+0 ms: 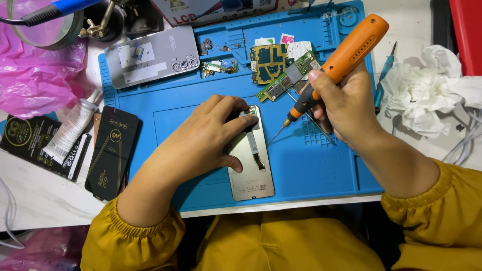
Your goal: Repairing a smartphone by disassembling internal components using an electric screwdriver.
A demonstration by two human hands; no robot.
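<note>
A blue work mat [331, 170] is spread across the table, its far recessed trays holding circuit boards [281, 68] and small parts. Near its middle, an opened phone [249, 165] is pressed down by the left hand [211, 135]. An orange electric screwdriver [341, 60] is gripped by the right hand [341, 103].

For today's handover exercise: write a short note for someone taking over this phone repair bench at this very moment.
Left hand: pressing down on the opened phone lying on the blue mat.
Right hand: gripping the orange electric screwdriver, tip off the phone, over the mat.
Done: back cover and circuit boards are out, laid at the mat's far edge.
Left: phone is open, parts not refitted.
</note>
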